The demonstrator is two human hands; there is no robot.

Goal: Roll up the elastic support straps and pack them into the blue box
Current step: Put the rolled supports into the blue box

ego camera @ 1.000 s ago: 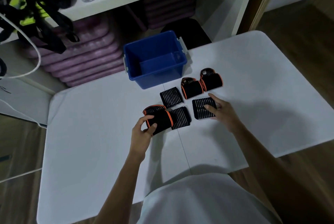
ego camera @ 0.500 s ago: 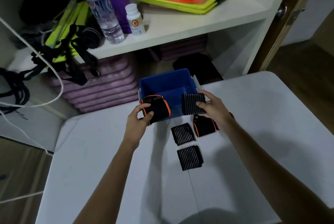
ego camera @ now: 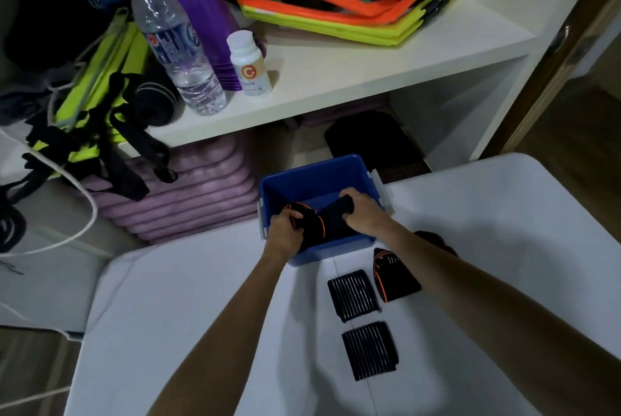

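Blue box, centre frame: left hand grips orange-trimmed strap, right hand grips ribbed strap. Table, lower right: two ribbed rolls, one orange-trimmed roll. Shelf, upper frame: one water bottle.

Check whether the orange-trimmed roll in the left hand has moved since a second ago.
Yes. The orange-trimmed roll was on the table in front of the blue box; the left hand now holds it inside the box.

Water bottle beside white pill bottle
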